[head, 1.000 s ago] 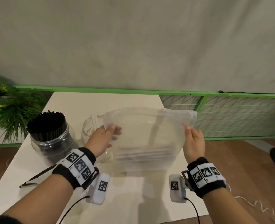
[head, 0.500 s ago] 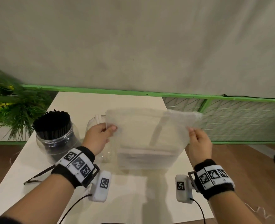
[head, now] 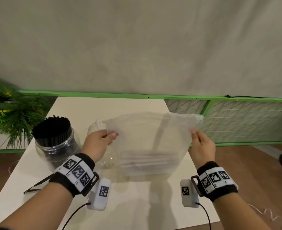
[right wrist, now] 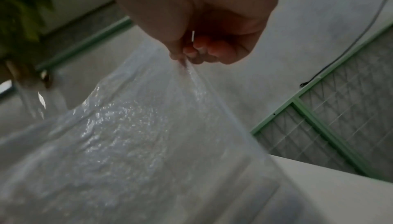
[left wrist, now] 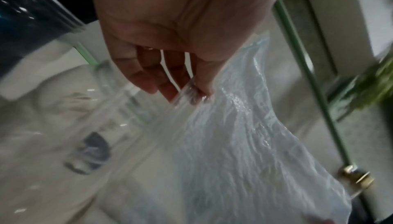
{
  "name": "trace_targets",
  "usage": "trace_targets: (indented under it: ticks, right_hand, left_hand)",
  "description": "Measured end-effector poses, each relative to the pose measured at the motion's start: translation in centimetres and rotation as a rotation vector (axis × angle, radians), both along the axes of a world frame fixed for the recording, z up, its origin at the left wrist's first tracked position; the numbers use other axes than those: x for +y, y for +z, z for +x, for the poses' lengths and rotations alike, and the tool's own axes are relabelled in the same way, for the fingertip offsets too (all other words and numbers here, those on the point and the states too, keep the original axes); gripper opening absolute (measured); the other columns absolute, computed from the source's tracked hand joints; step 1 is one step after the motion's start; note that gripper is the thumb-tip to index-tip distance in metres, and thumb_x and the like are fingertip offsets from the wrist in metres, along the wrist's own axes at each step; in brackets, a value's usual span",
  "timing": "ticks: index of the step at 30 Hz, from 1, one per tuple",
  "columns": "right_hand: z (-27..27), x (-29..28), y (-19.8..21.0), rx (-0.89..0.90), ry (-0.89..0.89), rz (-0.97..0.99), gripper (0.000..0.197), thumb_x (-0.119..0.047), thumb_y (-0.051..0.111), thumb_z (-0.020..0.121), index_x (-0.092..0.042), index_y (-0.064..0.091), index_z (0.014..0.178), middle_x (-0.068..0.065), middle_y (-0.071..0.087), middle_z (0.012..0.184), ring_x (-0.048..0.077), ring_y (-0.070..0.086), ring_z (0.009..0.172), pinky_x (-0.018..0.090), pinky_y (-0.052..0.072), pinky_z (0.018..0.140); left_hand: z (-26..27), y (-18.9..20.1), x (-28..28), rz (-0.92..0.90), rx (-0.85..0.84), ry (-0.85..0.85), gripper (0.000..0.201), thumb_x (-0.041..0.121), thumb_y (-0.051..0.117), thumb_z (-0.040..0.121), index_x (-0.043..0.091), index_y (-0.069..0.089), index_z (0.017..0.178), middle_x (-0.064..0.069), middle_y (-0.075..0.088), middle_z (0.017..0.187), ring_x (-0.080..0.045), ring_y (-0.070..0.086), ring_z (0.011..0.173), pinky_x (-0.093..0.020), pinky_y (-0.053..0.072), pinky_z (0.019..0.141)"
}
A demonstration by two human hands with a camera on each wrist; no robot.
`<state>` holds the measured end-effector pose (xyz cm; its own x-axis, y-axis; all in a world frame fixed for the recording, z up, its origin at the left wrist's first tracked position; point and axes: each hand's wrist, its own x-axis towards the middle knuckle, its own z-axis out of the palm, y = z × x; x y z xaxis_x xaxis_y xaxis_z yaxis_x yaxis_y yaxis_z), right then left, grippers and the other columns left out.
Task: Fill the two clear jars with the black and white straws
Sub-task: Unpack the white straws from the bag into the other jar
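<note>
I hold a clear plastic bag up over the white table, its mouth on top. My left hand pinches its left upper corner, my right hand pinches the right edge. White straws lie crosswise in the bag's bottom. A clear jar packed with black straws stands at the left. A second clear jar with a few white straws stands behind my left hand, partly hidden. In the wrist views the left hand and the right hand pinch the bag.
A green plant stands beyond the table's left edge. A green-framed mesh fence runs behind and to the right. Black glasses lie near my left wrist. Wooden floor lies right of the table.
The bag stays held between both hands at about the same height; the view has shifted slightly. The straws have settled flat along the bag's bottom.
</note>
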<state>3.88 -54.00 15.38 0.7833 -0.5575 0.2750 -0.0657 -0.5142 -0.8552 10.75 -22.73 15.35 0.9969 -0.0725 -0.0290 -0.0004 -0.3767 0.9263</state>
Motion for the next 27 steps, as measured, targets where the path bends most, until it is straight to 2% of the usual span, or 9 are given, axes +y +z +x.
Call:
trace_targets:
  ticks: [3, 7, 9, 11, 14, 16, 19, 24, 27]
  right_hand:
    - [-0.3, 0.2, 0.9, -0.188, -0.028, 0.087, 0.022, -0.031, 0.048, 0.1, -0.025, 0.064, 0.086, -0.007, 0.064, 0.078, 0.012, 0.056, 0.075, 0.028, 0.045, 0.069]
    - [0.0, -0.1, -0.9, 0.259, 0.053, -0.109, 0.026, -0.034, 0.041, 0.101, -0.026, 0.061, 0.086, -0.01, 0.058, 0.074, 0.024, 0.057, 0.082, 0.027, 0.036, 0.058]
    - [-0.1, -0.2, -1.2, 0.27, 0.041, -0.137, 0.028, -0.034, 0.04, 0.101, -0.026, 0.057, 0.082, -0.008, 0.057, 0.071, 0.027, 0.057, 0.08, 0.028, 0.034, 0.056]
    - [-0.4, 0.0, -0.8, 0.159, -0.028, -0.109, 0.023, -0.032, 0.043, 0.1, -0.019, 0.062, 0.102, 0.001, 0.06, 0.089, 0.025, 0.056, 0.085, 0.03, 0.036, 0.064]
    - [-1.2, 1.9, 0.7, -0.036, -0.097, -0.041, 0.057, -0.031, 0.054, 0.095, -0.026, 0.029, 0.146, 0.004, 0.042, 0.122, 0.016, 0.05, 0.094, 0.031, 0.041, 0.078]
    - [-1.9, 4.1, 2.0, -0.156, 0.022, -0.151, 0.07, -0.029, 0.06, 0.09, -0.031, 0.02, 0.147, -0.001, 0.032, 0.128, 0.013, 0.048, 0.102, 0.03, 0.044, 0.088]
    - [-1.7, 7.0, 2.9, -0.19, 0.284, -0.592, 0.079, -0.036, 0.066, 0.083, -0.025, 0.022, 0.147, 0.001, 0.025, 0.143, 0.017, 0.033, 0.131, 0.034, 0.028, 0.11]
    - [0.4, 10.3, 2.3, 0.136, 0.49, -0.884, 0.122, -0.055, 0.077, 0.066, -0.025, -0.005, 0.151, 0.0, 0.003, 0.16, 0.025, 0.004, 0.147, 0.043, 0.027, 0.115]
    - [1.7, 10.6, 0.8, 0.49, 0.533, -0.86, 0.13, -0.056, 0.079, 0.063, -0.023, -0.01, 0.151, 0.001, 0.019, 0.154, 0.025, 0.012, 0.144, 0.043, 0.033, 0.109]
  left_hand:
    - [0.0, 0.8, 0.2, -0.11, -0.081, 0.034, 0.014, 0.022, 0.059, 0.092, 0.03, 0.07, 0.088, 0.008, 0.07, 0.086, -0.009, 0.06, 0.076, -0.025, 0.048, 0.073]
    - [-0.4, -1.9, 0.2, 0.128, 0.064, -0.023, 0.014, 0.033, 0.06, 0.091, 0.026, 0.071, 0.096, 0.002, 0.069, 0.087, -0.021, 0.064, 0.088, -0.035, 0.05, 0.084]
    - [-0.7, -2.9, 0.2, 0.132, 0.087, -0.016, 0.01, 0.034, 0.06, 0.091, 0.031, 0.069, 0.09, 0.003, 0.07, 0.087, -0.019, 0.064, 0.087, -0.037, 0.051, 0.084]
    - [-0.9, -2.7, 0.1, 0.071, 0.063, -0.006, 0.01, 0.032, 0.06, 0.091, 0.033, 0.07, 0.089, 0.006, 0.069, 0.086, -0.014, 0.063, 0.082, -0.037, 0.05, 0.08]
    - [-1.1, -1.8, -0.2, 0.017, 0.018, -0.01, 0.011, 0.028, 0.061, 0.091, 0.028, 0.072, 0.093, 0.002, 0.07, 0.086, -0.015, 0.063, 0.08, -0.035, 0.05, 0.076]
    - [-1.1, -1.2, -0.5, 0.002, -0.004, -0.029, 0.011, 0.025, 0.061, 0.091, 0.024, 0.072, 0.094, 0.001, 0.07, 0.086, -0.015, 0.063, 0.078, -0.034, 0.05, 0.074]
    - [-1.4, -0.5, -1.2, -0.009, -0.045, -0.07, 0.01, 0.02, 0.062, 0.09, 0.022, 0.072, 0.093, 0.005, 0.068, 0.083, -0.006, 0.062, 0.07, -0.021, 0.047, 0.066]
    - [-2.5, 0.3, -2.9, 0.006, -0.131, -0.138, 0.017, 0.018, 0.065, 0.088, 0.034, 0.07, 0.083, 0.012, 0.069, 0.075, 0.001, 0.062, 0.063, -0.013, 0.047, 0.06]
    - [-3.0, 1.3, -4.1, -0.039, -0.17, -0.172, 0.014, 0.019, 0.065, 0.088, 0.029, 0.072, 0.081, 0.018, 0.067, 0.077, -0.001, 0.063, 0.064, -0.017, 0.05, 0.061]
